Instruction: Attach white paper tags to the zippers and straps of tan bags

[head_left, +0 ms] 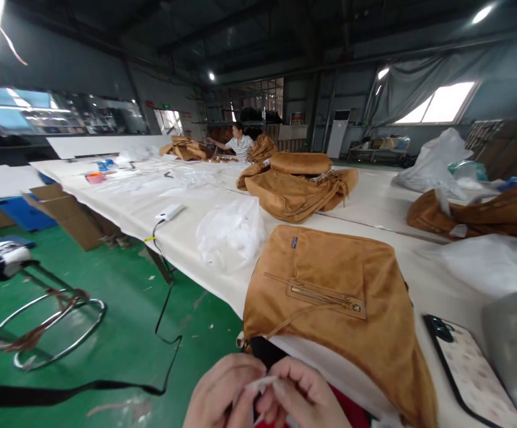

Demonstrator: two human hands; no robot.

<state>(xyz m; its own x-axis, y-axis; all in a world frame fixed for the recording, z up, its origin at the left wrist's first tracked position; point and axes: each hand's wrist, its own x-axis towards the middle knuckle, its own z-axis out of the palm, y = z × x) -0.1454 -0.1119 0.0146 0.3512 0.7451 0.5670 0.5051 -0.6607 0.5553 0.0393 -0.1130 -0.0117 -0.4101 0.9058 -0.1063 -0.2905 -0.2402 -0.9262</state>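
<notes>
At the bottom centre, my left hand (pixel 226 389) and my right hand (pixel 300 389) are close together, fingers pinched. Between their fingertips is a small strip of thin white material (pixel 263 382); its exact kind is unclear. Just beyond the hands a tan bag (pixel 325 279) lies flat on the table, with a zipped front pocket, a small dark label and a long thin strap across it. Its near edge hangs over the table's side, and a pale lining shows beneath. The lower parts of both hands are cut off by the frame.
The long white table (pixel 187 249) bears a clear plastic bag (pixel 231 235), a white power strip (pixel 170 212), more tan bags (pixel 291 187) and a phone (pixel 475 368). A stool (pixel 57 321) stands left on the green floor. A co-worker (pixel 240 144) is at the far end.
</notes>
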